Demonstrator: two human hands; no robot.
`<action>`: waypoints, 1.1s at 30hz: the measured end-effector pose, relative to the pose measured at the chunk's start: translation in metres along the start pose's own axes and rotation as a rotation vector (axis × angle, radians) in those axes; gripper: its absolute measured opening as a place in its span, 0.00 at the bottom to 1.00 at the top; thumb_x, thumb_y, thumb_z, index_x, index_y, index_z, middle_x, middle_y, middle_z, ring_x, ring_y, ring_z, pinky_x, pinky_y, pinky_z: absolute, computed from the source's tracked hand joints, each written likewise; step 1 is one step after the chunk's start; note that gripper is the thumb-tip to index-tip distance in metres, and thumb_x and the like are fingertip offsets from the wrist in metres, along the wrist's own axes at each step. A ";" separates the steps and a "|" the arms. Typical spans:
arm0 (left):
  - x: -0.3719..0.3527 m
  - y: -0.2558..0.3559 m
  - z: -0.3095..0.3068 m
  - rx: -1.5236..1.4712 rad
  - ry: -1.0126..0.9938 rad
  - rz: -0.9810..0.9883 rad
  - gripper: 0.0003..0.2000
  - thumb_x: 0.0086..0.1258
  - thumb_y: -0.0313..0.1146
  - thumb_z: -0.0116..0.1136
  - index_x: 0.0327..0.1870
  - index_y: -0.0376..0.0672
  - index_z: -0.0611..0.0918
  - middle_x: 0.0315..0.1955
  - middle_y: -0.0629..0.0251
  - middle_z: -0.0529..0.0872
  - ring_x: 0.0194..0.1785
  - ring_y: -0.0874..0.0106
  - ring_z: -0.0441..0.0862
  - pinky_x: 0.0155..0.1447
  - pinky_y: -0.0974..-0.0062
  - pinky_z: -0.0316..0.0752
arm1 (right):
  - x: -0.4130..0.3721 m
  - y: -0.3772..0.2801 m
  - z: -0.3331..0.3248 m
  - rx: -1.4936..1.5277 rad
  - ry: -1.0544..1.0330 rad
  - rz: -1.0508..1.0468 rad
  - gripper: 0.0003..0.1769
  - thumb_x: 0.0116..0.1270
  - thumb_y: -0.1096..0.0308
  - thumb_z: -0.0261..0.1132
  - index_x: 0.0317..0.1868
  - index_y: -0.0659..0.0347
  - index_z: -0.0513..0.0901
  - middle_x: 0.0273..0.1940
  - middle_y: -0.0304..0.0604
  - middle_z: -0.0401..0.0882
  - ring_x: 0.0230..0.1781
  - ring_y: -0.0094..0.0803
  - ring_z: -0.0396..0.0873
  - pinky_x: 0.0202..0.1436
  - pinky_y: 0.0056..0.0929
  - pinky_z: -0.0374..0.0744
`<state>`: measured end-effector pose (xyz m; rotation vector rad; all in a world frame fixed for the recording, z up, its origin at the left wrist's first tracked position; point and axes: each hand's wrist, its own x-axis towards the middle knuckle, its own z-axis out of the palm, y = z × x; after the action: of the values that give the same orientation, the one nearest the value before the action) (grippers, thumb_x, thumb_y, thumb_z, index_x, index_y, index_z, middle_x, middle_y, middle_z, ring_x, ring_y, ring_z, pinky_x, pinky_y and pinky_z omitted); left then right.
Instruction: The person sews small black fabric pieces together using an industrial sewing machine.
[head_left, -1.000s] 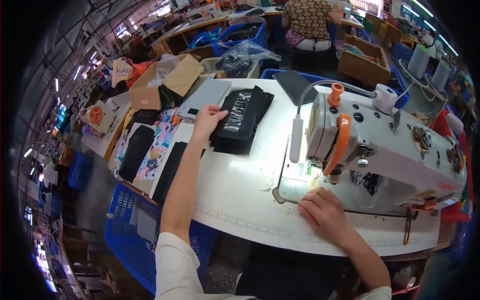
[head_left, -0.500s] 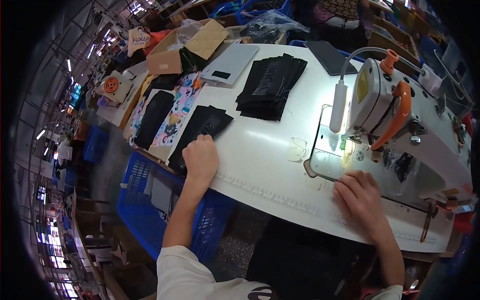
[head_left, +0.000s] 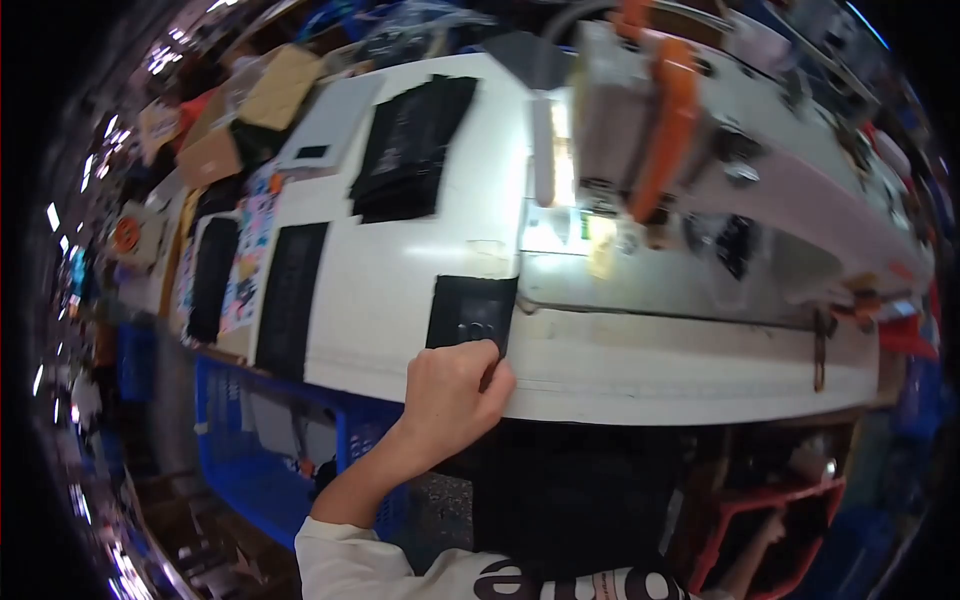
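Observation:
My left hand (head_left: 458,395) is closed on the lower edge of a black fabric piece (head_left: 470,305), which lies flat on the white table (head_left: 390,265) left of the sewing machine (head_left: 640,130). Low at the right, my right hand (head_left: 772,528) is down over a red crate (head_left: 712,540); its fingers are small and blurred, and whether they hold anything cannot be made out. A dark strip of fabric (head_left: 292,300) lies at the table's left side. Farther back is a stack of black pieces (head_left: 415,150).
A blue basket (head_left: 240,440) stands below the table's left edge. Cardboard boxes (head_left: 210,155) and a grey sheet (head_left: 335,115) are at the back left. A small dark item in clear plastic (head_left: 735,245) lies beneath the machine arm.
My left hand has moved right with a black piece from the left pile. My right hand has left the tabletop and dropped to the red crate. The view has shifted right.

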<state>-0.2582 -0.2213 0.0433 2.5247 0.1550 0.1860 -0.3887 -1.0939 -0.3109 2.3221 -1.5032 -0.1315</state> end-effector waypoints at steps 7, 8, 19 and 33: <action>0.027 0.035 0.051 -0.044 0.005 0.112 0.14 0.65 0.33 0.67 0.22 0.39 0.77 0.19 0.58 0.80 0.21 0.55 0.80 0.26 0.59 0.71 | -0.068 -0.023 0.018 0.482 -0.256 -0.174 0.34 0.61 0.41 0.71 0.44 0.70 0.85 0.38 0.59 0.87 0.44 0.53 0.88 0.45 0.46 0.84; 0.025 0.037 0.050 -0.050 -0.009 0.102 0.12 0.64 0.34 0.69 0.25 0.39 0.79 0.23 0.58 0.82 0.25 0.56 0.81 0.29 0.59 0.73 | -0.064 -0.018 0.012 0.559 -0.413 -0.261 0.29 0.62 0.45 0.72 0.39 0.70 0.87 0.36 0.58 0.88 0.44 0.52 0.88 0.45 0.47 0.84; 0.027 -0.003 0.029 0.057 -0.009 0.389 0.26 0.53 0.33 0.78 0.55 0.40 0.83 0.63 0.57 0.78 0.68 0.52 0.74 0.69 0.58 0.70 | -0.023 0.087 -0.048 0.591 0.176 -0.203 0.14 0.68 0.62 0.66 0.42 0.67 0.85 0.35 0.47 0.85 0.33 0.36 0.83 0.33 0.37 0.83; 0.033 0.023 0.029 -0.058 -0.079 0.542 0.18 0.58 0.33 0.75 0.49 0.41 0.85 0.57 0.58 0.82 0.65 0.53 0.77 0.66 0.58 0.75 | 0.061 0.146 -0.213 0.821 -0.174 -0.165 0.18 0.76 0.53 0.65 0.35 0.60 0.83 0.30 0.34 0.77 0.31 0.22 0.76 0.34 0.25 0.72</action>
<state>-0.2194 -0.2515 0.0358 2.4564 -0.5624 0.2961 -0.4304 -1.1469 -0.0545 3.1394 -1.6516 0.3119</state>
